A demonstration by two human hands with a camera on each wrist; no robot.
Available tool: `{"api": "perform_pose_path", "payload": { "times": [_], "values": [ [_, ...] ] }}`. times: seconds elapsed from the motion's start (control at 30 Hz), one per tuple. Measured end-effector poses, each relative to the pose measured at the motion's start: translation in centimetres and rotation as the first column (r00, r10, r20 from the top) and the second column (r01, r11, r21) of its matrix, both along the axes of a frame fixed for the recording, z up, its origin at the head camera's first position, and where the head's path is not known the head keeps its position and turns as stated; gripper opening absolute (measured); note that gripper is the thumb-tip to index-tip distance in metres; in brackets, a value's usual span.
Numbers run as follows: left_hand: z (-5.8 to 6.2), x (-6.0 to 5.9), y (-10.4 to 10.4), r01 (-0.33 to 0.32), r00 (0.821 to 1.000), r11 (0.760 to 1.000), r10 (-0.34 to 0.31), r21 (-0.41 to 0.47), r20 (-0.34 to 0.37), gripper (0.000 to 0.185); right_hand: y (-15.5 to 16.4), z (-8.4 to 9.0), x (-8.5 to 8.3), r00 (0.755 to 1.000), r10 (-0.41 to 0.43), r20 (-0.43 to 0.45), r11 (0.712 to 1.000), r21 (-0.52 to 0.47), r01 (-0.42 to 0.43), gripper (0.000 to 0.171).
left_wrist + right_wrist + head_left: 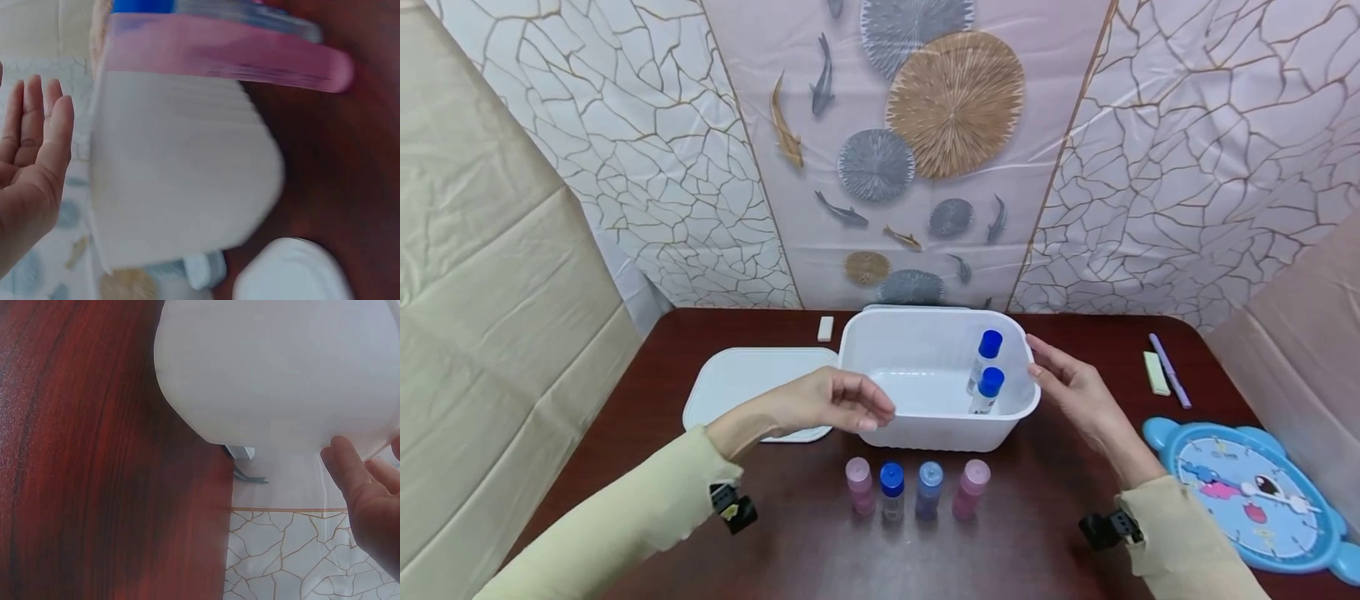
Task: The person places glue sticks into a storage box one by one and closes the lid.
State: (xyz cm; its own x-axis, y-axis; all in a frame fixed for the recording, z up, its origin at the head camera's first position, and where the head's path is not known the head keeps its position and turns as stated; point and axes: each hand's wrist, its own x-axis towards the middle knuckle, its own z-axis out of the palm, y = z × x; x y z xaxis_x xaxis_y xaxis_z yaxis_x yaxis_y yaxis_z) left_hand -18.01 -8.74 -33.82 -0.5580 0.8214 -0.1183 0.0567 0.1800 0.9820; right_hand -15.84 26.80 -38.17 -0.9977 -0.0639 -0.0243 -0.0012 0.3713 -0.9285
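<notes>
A: Tub (pixel 925 421) sits mid-worktop (pixel 1052 533), two blue-capped bottles (pixel 985 375) inside. Advice?

B: Left hand (pixel 827 402), loosely curled, nothing in its grip, hovers at the near-left rim. Right hand (pixel 1078 392), fingers relaxed and apart, flanks the right wall. Steady both walls evenly so the bottles stay upright.

The tub (pixel 925 417) sat mid-bench (pixel 1045 542), two bottles (pixel 985 375) standing inside at its right end. Its lid (pixel 737 383) lay flat just to the left. Four bottles (pixel 913 489) stood in a row before the tub. The left hand (pixel 827 404) and right hand (pixel 1075 392) flanked the tub; a clock (pixel 1247 492) lay far right.
</notes>
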Motion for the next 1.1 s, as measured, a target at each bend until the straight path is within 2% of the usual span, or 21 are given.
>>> {"api": "perform_pose_path", "payload": {
  "times": [0.2, 0.4, 0.63, 0.73, 1.1],
  "values": [
    [-2.4, 1.0, -2.2, 0.023, 0.998, 0.999, -0.025, 0.031, 0.063, 0.046, 0.2, 0.1, 0.1, 1.000, 0.001, 0.009, 1.000, -0.002, -0.001, 0.061],
    [-4.2, 1.1, -2.9, 0.066, 0.994, 0.995, -0.072, 0.073, 0.084, 0.049, 0.3, 0.0, 0.1, 1.000, 0.002, 0.010, 1.000, -0.002, -0.002, 0.061],
    [-5.4, 1.3, -2.8, 0.090, 0.984, 0.989, -0.107, 0.119, 0.140, 0.051, 0.2, 0.1, 0.1, 1.000, 0.002, 0.003, 1.000, 0.011, -0.002, 0.062],
    [-6.0, 1.4, -2.6, 0.097, 0.984, 0.987, -0.114, 0.128, 0.137, 0.049, 0.2, 0.1, 0.0, 1.000, 0.003, 0.004, 1.000, 0.015, -0.003, 0.062],
    [-7.3, 1.9, -2.5, 0.063, 0.987, 0.993, -0.077, 0.100, 0.142, 0.049, -0.1, 0.1, 0.0, 1.000, 0.000, 0.007, 1.000, 0.020, 0.000, 0.061]
  ]
}}
